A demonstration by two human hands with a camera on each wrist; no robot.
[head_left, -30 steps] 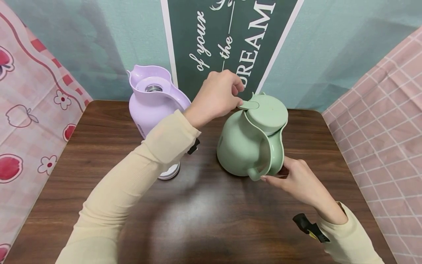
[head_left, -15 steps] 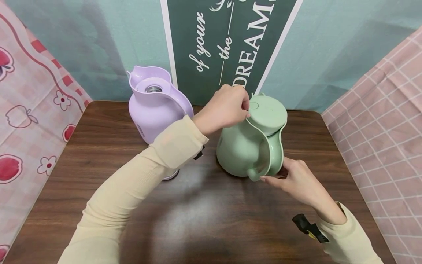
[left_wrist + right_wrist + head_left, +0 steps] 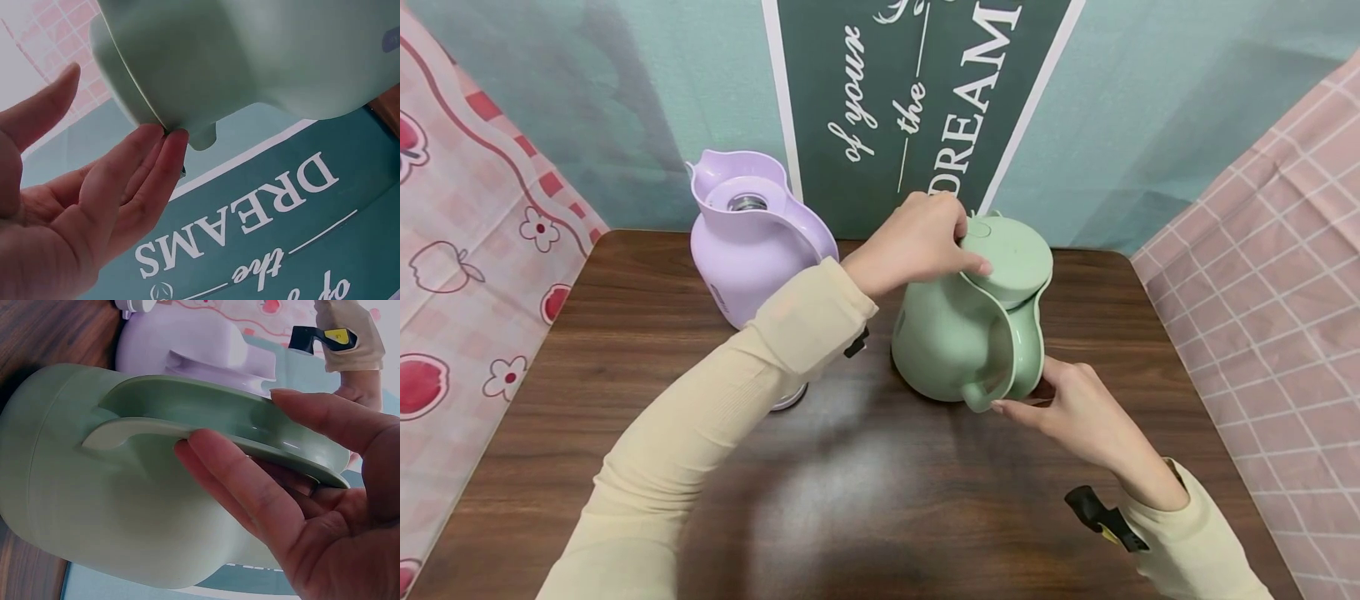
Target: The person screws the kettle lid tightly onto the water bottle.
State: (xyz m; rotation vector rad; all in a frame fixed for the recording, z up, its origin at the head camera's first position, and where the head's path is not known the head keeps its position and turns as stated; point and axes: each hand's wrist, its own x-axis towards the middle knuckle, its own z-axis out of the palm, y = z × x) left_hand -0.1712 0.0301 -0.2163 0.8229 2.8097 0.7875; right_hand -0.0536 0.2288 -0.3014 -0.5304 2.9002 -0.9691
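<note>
A green vacuum jug (image 3: 940,333) stands on the table with its round lid (image 3: 1018,254) on top. My left hand (image 3: 921,237) is at the lid's left side, its thumb extended over the lid's top in the head view. In the left wrist view, fingertips (image 3: 178,137) touch the seam at the lid's edge while the thumb sits apart. My right hand (image 3: 1086,412) holds the jug's handle (image 3: 156,428), some fingers curled behind it and the thumb at the opposite edge. A lilac vacuum jug (image 3: 745,254) stands to the left, its neck uncovered; my left sleeve hides its lower part.
A pale round piece (image 3: 790,396), mostly hidden by the left sleeve, lies near the lilac jug. Behind the wooden table (image 3: 880,500) hangs a teal cloth with a lettered dark panel (image 3: 917,100). A pink checked cloth (image 3: 1285,275) borders the right side.
My left hand has lowered and moved slightly right from the lid's raised tab, and its thumb has stretched over the lid. The tab no longer sticks out. The right hand stays put.
</note>
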